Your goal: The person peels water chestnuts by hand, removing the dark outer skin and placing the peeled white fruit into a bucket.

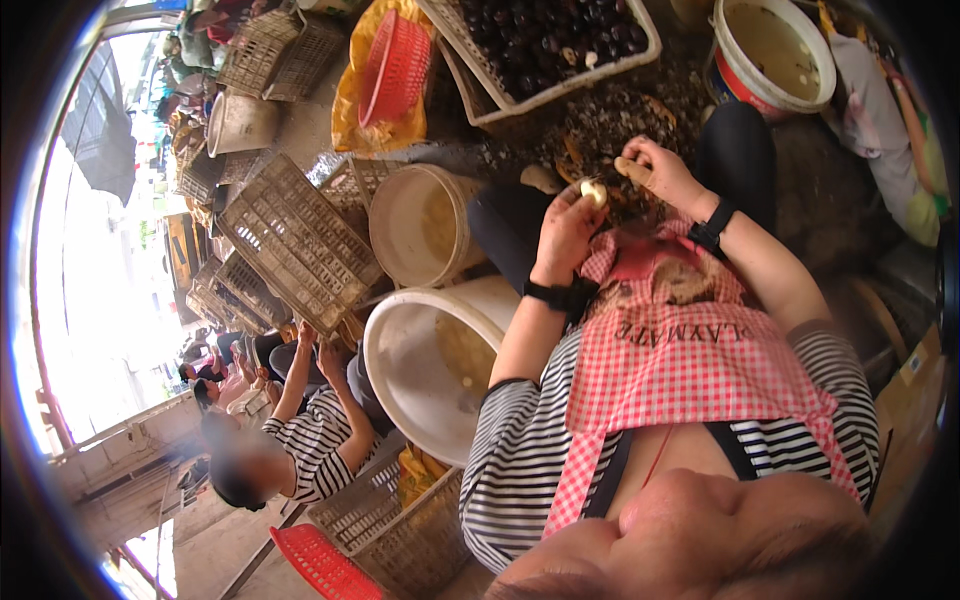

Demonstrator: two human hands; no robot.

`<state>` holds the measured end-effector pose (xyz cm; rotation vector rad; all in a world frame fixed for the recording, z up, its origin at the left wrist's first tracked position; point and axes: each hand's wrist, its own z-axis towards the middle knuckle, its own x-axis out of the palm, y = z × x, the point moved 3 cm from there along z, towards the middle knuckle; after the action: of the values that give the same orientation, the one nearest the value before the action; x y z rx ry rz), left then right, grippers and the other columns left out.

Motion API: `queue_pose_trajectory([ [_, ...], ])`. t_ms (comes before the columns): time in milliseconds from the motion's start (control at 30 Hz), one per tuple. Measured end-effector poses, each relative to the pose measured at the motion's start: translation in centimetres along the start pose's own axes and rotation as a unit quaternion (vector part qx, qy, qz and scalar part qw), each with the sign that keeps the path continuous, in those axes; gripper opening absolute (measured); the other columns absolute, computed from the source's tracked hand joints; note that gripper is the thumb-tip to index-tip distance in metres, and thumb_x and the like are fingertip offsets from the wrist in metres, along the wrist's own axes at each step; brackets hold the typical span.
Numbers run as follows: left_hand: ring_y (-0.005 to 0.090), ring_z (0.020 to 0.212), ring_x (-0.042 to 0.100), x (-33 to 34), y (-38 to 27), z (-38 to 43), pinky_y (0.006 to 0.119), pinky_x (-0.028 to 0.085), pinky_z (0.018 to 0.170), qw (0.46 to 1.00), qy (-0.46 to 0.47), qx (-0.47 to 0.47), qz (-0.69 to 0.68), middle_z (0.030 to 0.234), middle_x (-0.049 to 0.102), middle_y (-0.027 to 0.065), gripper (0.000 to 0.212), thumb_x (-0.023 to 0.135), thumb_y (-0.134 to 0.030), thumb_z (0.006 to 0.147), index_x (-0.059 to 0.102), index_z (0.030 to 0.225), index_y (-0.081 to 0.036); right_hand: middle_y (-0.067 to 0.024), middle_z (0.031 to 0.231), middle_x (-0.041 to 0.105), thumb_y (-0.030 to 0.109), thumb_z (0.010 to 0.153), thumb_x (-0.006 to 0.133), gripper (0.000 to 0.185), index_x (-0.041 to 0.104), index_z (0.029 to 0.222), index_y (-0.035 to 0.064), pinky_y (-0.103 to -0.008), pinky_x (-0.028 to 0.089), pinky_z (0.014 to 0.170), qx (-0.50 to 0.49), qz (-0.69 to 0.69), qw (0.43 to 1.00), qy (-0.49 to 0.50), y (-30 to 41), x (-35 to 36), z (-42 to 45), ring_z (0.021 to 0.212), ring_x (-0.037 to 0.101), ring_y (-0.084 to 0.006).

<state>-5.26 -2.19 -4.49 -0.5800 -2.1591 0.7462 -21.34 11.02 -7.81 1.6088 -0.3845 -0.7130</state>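
My left hand point(564, 225) pinches a small pale peeled piece point(594, 193), possibly a water chestnut, between thumb and fingers. Close by on the right is my right hand point(664, 176), its fingers curled and a tan cover point(634, 171) on one digit. Whether that hand holds a small tool cannot be made out. Beneath both hands, dark and pale peelings point(600, 127) litter the ground between my knees. Beyond them stands a pale plastic crate point(570, 88), holding many dark, shiny round pieces point(555, 37) and a few pale bits.
Right of the crate is a white bucket point(825, 75) of murky water. Two pale tubs point(397, 367) point(390, 225) flank my left leg. Slatted crates point(300, 240) and a red basket point(394, 67) fill the left. A co-worker point(322, 427) sits there; another person's clothed leg point(870, 112) is at right.
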Motion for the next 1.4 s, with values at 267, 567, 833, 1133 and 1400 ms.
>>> queue_pose_trajectory([
  [267, 0.0148, 0.089, 0.064, 1.6, -0.8, 0.1, 0.029, 0.053, 0.079, 1.000, 0.017, 0.006, -0.001, 0.104, 0.067, 0.0054, 0.021, 0.057, -0.006, 0.096, 0.061, 0.116, -0.001, -0.0041, 0.067, 0.053, 0.049, 0.092, 0.066, 0.047, 0.058, 0.098, 0.0040, -0.0305, 0.044, 0.059, 0.055, 0.006, 0.998, -0.007, -3.5, -0.5, 1.1, 0.061, 0.051, -0.0135],
  [567, 0.0185, 0.089, 0.065, 1.0, 0.1, 0.0, 0.032, 0.053, 0.082, 1.000, 0.012, 0.011, -0.016, 0.099, 0.068, 0.0076, 0.022, 0.057, -0.005, 0.095, 0.060, 0.116, 0.001, 0.0005, 0.079, 0.058, 0.042, 0.096, 0.065, 0.039, 0.060, 0.100, 0.0038, -0.0255, 0.045, 0.068, 0.116, 0.072, 0.990, 0.030, -4.3, 0.2, 0.4, 0.073, 0.052, -0.0087],
  [833, 0.0167, 0.078, 0.065, 1.3, -0.4, 0.6, 0.028, 0.054, 0.072, 0.996, 0.083, 0.000, -0.036, 0.097, 0.069, 0.0099, 0.019, 0.061, -0.006, 0.092, 0.062, 0.110, -0.002, 0.0051, 0.069, 0.054, 0.031, 0.100, 0.060, 0.022, 0.064, 0.096, 0.0102, -0.0225, 0.038, 0.049, 0.216, 0.288, 0.933, 0.006, -7.3, 2.0, 0.6, 0.056, 0.051, -0.0051],
  [1133, 0.0177, 0.078, 0.071, 3.3, -1.4, -1.1, 0.031, 0.059, 0.070, 0.992, 0.093, 0.022, -0.078, 0.096, 0.070, 0.0084, 0.016, 0.064, -0.012, 0.095, 0.058, 0.109, -0.006, 0.0101, 0.066, 0.042, 0.048, 0.098, 0.058, 0.032, 0.062, 0.102, 0.0166, -0.0191, 0.025, 0.042, 0.262, 0.213, 0.941, 0.011, -6.6, 1.4, -0.5, 0.051, 0.035, 0.0004],
  [1400, 0.0118, 0.056, 0.064, 2.5, -2.3, -0.2, 0.022, 0.050, 0.050, 0.977, 0.023, 0.090, 0.192, 0.075, 0.068, 0.0056, 0.027, 0.061, -0.019, 0.099, 0.052, 0.118, -0.003, 0.0085, 0.067, 0.044, 0.051, 0.095, 0.061, 0.034, 0.058, 0.108, 0.0195, -0.0178, 0.027, 0.041, 0.308, 0.255, 0.915, -0.045, -6.5, 0.1, -0.6, 0.049, 0.036, -0.0011],
])
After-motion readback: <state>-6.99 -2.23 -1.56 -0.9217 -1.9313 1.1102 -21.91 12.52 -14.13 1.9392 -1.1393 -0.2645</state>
